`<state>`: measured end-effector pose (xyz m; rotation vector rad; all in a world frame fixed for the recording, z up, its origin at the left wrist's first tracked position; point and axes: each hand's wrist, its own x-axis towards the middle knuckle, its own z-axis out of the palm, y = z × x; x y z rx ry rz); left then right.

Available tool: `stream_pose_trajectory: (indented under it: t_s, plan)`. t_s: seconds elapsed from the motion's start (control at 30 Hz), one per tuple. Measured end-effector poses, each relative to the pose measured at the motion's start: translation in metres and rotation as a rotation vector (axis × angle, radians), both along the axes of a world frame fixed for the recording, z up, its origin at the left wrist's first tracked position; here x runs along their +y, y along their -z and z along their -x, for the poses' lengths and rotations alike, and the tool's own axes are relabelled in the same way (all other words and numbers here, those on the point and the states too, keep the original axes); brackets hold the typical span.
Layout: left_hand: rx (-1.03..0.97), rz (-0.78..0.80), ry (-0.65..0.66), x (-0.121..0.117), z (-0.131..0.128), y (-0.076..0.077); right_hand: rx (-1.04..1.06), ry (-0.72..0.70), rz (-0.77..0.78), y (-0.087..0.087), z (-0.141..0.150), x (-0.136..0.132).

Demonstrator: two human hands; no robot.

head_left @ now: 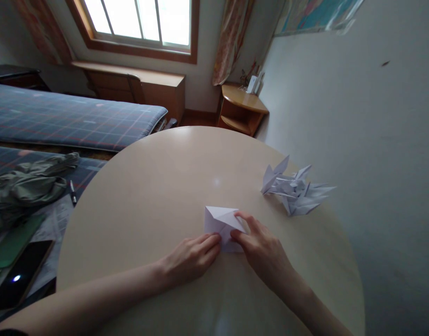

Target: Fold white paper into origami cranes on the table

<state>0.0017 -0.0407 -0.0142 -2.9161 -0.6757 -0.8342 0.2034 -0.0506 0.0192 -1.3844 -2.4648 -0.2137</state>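
Observation:
A folded white paper (221, 220) lies flat on the round beige table (158, 196), near its front. My left hand (191, 257) rests on the table with its fingertips pressing the paper's lower left edge. My right hand (261, 249) pinches the paper's right side, thumb and forefinger on a raised flap. A small heap of finished white paper cranes (293, 189) sits on the table to the right, apart from both hands.
The table stands against a pale wall on the right. To the left are a bed with a plaid blue cover (71, 119), a green garment (29, 184), a pen (72, 192) and a dark phone (20, 275). A wooden corner shelf (240, 109) stands behind.

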Motion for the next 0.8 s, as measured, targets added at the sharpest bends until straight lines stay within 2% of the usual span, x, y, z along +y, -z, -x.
stream_pose_trajectory:
  t_s: [0.13,0.23,0.37,0.57,0.7,0.8]
  plan:
    - [-0.066,0.003,-0.060,-0.002,-0.003,0.001,-0.021,0.126,-0.041,0.006,0.011,0.000]
    - [-0.075,0.021,-0.106,-0.003,-0.003,0.002,0.043,0.160,-0.030,0.014,0.015,0.002]
    - [-0.011,0.082,-0.079,-0.002,0.000,0.002,0.149,0.090,-0.036,0.022,0.015,0.009]
    - [0.043,0.153,-0.037,0.001,0.001,-0.002,0.298,-0.058,0.007,0.023,0.012,0.021]
    - [0.081,0.230,-0.030,0.003,0.002,-0.008,0.265,-0.077,0.030,0.021,0.012,0.024]
    - [0.110,0.220,-0.014,0.002,0.004,-0.008,0.203,-0.071,0.026,0.019,0.013,0.026]
